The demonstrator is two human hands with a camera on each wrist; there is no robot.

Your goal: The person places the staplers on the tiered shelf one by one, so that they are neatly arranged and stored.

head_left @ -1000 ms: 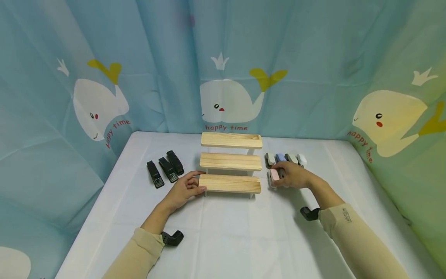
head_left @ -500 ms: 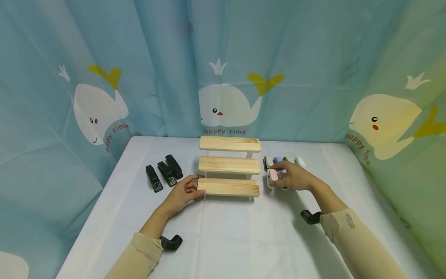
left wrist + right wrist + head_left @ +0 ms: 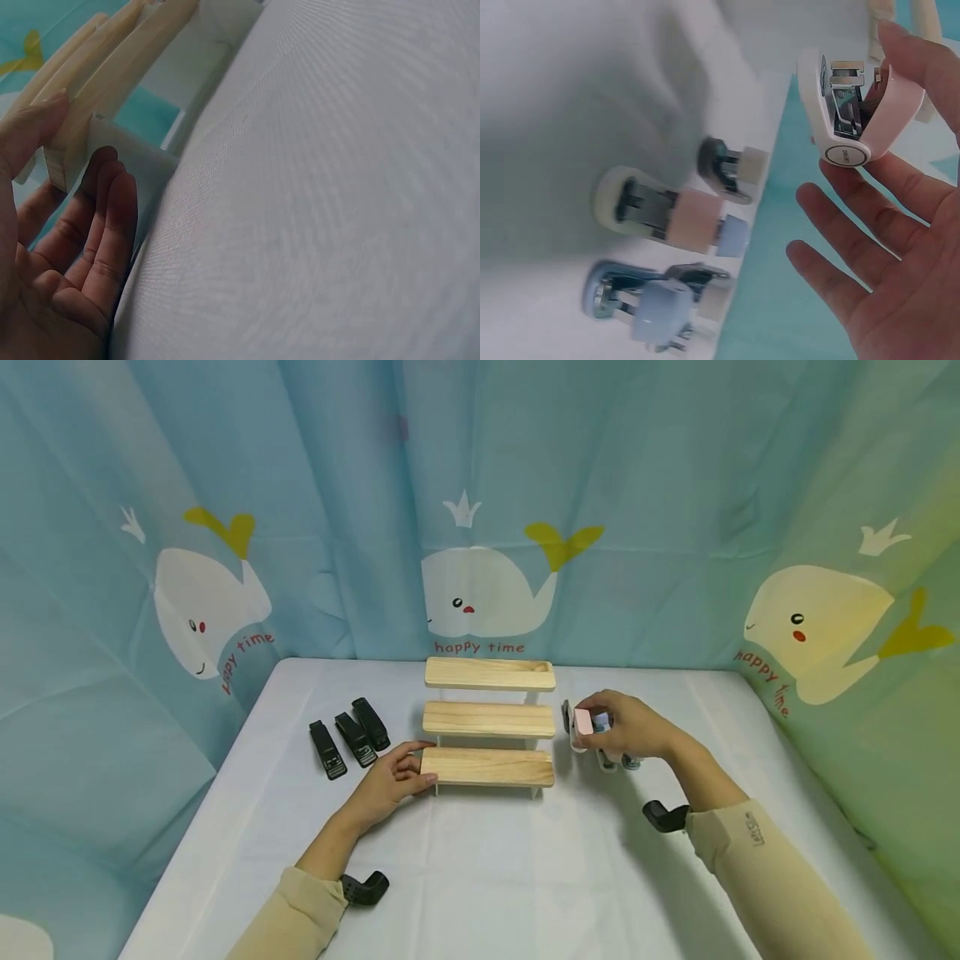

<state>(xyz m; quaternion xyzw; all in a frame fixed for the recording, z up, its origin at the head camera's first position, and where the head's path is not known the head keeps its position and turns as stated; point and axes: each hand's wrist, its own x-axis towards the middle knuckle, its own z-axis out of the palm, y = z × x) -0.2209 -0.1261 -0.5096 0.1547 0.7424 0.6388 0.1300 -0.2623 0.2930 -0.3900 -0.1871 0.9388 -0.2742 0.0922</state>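
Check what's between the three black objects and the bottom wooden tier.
The left hand, holding the left end of the bottom tier, plus white tabletop nearer the black objects; head view.

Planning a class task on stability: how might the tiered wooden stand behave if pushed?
The tiered wooden stand is probably stiff, given its straight, solid-looking boards. It may wobble, since its supports look thin.

The left hand (image 3: 384, 787) holds the lowest step (image 3: 487, 767) of a three-tier wooden stand (image 3: 488, 719) by its left end; the right hand (image 3: 632, 725) pinches a pink punch (image 3: 583, 723). Left of the stand, three black staplers (image 3: 356, 741) lie on the white table (image 3: 480, 877).
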